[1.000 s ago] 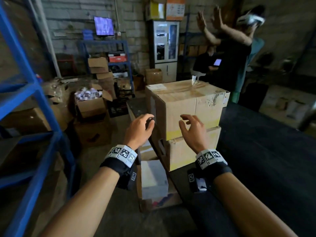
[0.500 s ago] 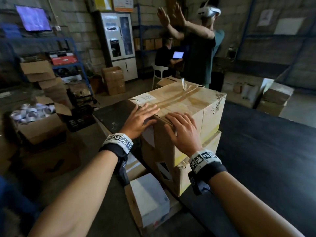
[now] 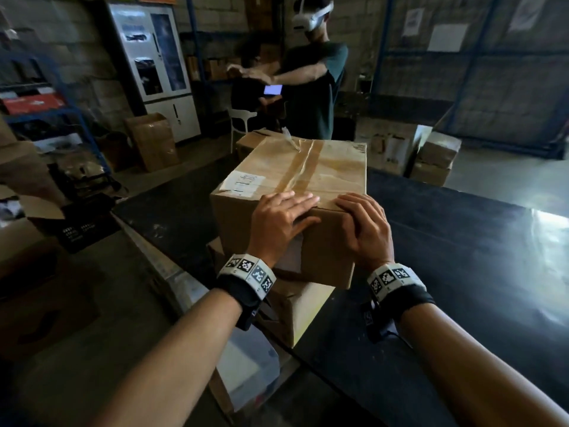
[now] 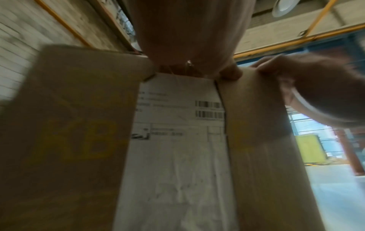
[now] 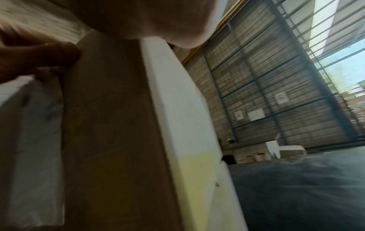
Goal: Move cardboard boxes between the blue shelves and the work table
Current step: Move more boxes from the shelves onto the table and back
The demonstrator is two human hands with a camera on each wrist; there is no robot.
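- Table [image 3: 462, 257], dark-topped and broad, carries a stack of two cartons at its near left corner; further boxes stand on the floor beyond it and to the left.
- Lower box [image 3: 295, 306] sits on the table edge and bears the one above; only its near corner shows.
- Top cardboard box [image 3: 295, 171] rests squarely on the lower one, sealed with brown tape down the middle of its lid, with a white label [image 3: 243, 183] on the lid's left side and a larger shipping sheet on the near face, plain in the left wrist view.
- Handling, as a judgement: a sealed carton this bulky is likely stiff at the edges but may be weighty, and the taped lid is slick, so flat palms on top will not lift it. Better to slide it toward the body, then take it under two opposite bottom edges or corners.
- Left hand [image 3: 281, 220] lies over the near top edge, fingers straight and close together on the lid, thumb down the front face.
- Right hand [image 3: 365, 226] lies just beside it on the same edge, fingers flat on the lid and slightly spread, neither hand pinching anything.
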